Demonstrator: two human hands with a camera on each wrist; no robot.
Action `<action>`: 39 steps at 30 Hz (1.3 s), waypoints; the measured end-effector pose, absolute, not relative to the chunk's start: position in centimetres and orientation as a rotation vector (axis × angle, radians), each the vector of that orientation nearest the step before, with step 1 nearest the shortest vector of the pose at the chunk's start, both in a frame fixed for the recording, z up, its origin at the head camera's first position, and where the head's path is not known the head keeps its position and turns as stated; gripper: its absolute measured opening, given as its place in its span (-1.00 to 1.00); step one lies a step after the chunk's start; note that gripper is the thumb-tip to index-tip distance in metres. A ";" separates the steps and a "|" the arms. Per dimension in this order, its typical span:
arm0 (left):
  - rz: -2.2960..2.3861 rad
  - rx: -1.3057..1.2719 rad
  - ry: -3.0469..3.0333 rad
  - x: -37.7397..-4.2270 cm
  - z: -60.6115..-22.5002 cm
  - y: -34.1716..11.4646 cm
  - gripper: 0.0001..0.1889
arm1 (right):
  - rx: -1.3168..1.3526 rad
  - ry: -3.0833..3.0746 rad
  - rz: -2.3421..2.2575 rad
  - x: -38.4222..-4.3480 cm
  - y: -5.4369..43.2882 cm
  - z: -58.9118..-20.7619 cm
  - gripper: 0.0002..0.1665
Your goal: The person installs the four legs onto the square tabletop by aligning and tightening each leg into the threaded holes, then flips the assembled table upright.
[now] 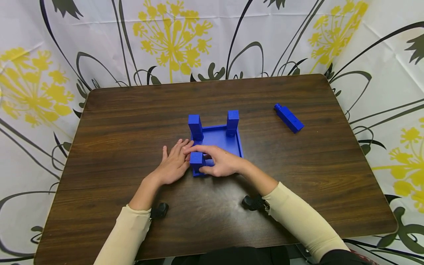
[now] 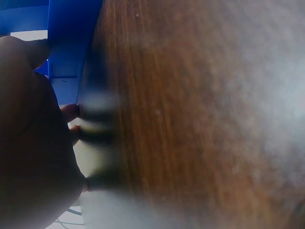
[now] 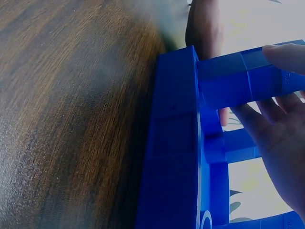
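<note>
A blue square tray-like base lies on the tabletop with three square posts standing at its corners. My right hand grips the near-left post between thumb and fingers; in the right wrist view that post rises from the base's corner. Flat, with fingers spread, my left hand rests against the left side of the base. The far-left post and far-right post stand untouched. Hidden behind my right hand and wrist is the near-right corner. The left wrist view is partly blurred.
A loose blue post with a narrower peg at one end lies toward the right back of the brown wooden table. Behind and beside the table hangs a white curtain with yellow and grey plant prints.
</note>
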State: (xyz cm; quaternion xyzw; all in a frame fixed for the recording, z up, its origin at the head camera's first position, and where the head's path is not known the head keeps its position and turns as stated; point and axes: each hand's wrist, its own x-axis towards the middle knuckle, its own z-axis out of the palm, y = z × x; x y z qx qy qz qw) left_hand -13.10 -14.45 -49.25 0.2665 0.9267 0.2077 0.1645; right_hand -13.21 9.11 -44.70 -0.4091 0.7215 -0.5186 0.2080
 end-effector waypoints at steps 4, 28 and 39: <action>0.609 0.760 2.640 -13.0 -49.0 -14.3 -0.34 | -1.100 2.052 -1.423 -13.2 9.2 -44.7 -0.30; 0.617 0.739 2.636 -13.1 -48.8 -14.2 -0.37 | -1.007 2.180 -1.508 -12.9 8.6 -44.9 -0.52; 0.617 0.742 2.628 -13.0 -48.8 -14.3 -0.37 | -1.019 2.371 -1.432 -12.6 8.3 -44.8 -0.50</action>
